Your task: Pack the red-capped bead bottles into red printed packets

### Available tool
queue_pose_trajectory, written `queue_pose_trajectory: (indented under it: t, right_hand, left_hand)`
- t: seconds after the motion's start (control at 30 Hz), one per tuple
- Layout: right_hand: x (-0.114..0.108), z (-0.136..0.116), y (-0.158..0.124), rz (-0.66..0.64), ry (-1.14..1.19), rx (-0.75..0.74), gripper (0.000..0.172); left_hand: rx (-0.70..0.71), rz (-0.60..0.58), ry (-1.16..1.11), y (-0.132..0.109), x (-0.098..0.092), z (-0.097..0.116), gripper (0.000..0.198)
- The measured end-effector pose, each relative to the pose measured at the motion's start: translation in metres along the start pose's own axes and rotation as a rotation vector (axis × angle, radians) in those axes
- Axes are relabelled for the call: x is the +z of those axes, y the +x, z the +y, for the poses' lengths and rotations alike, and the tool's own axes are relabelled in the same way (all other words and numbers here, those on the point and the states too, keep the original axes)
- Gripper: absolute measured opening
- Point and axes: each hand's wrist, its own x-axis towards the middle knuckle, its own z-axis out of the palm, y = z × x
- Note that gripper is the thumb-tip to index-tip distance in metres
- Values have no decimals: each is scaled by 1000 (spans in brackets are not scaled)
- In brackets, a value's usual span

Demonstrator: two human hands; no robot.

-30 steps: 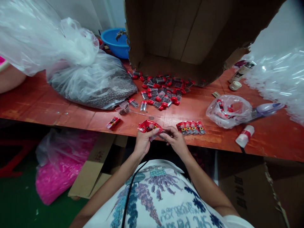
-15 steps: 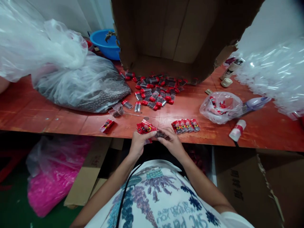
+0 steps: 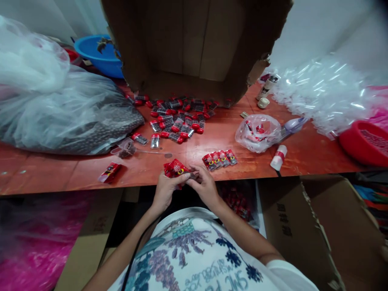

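Observation:
My left hand [image 3: 164, 194] is closed around several red printed sachets [image 3: 176, 167], just above the table's front edge. The fingers of my right hand [image 3: 207, 189] pinch the right end of the top sachet, where dark contents show. Both hands touch that sachet, and the fingers partly cover it. To the right, several red sachets [image 3: 219, 159] with dark contents lie overlapped in a row. A small stack of red sachets [image 3: 110, 172] rests at the left. Further back is a pile of small clear containers with red caps [image 3: 178, 123], filled with something dark.
A cardboard box [image 3: 194, 48] lies with its opening facing me behind the pile. At left stands a big clear bag of dark beads [image 3: 91, 121], near a small clear cup [image 3: 125, 148]. To the right are a plastic bag [image 3: 257, 133], a white roll [image 3: 278, 157] and a red basin [image 3: 360, 141].
The view has shifted right, bringing the red basin into sight. Both hands stay together on the sachets, and my right fingers have shifted along the top sachet's end.

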Motion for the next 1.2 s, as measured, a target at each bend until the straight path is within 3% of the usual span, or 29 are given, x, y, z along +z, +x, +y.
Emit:
queue_pose_trajectory:
  t: [0.17,0.3,0.4,0.5,0.6,0.67,0.73,0.83,0.93,1.1,1.2]
  right_hand:
    - [-9,1,-2,-64,-137,-179,48]
    - [-16,7,-1,-44,-121,-197,36]
    - [-37,17,6,120,-155,-151,32]
    - [-74,30,18,383,-282,-112,35]
    - [-98,34,25,474,-542,-128,33]
    - [-94,29,23,494,-635,-176,27]
    - [-72,20,16,396,-561,-186,21]
    - [-27,9,7,99,-299,-118,15]
    - [2,5,12,26,-192,-101,15]
    - [7,-3,39,-133,-365,-292,27]
    - [10,-13,55,-259,-411,-363,32]
  left_hand:
    - [-81,-98,87,3,2,-7,20]
    - [-232,-143,41,6,4,-10,17]
    - [-356,-101,-140,9,5,-12,25]
    - [-412,-68,-288,12,2,-10,33]
    - [-396,-37,-330,14,-3,-10,33]
    - [-376,-15,-342,15,-4,-12,32]
    - [-354,9,-346,14,-3,-14,28]
    - [-286,62,-339,13,0,-17,16]
    - [-184,82,-324,12,-3,-15,16]
    - [-70,135,-338,15,-19,-5,24]
    - [-80,184,-382,17,-26,1,24]
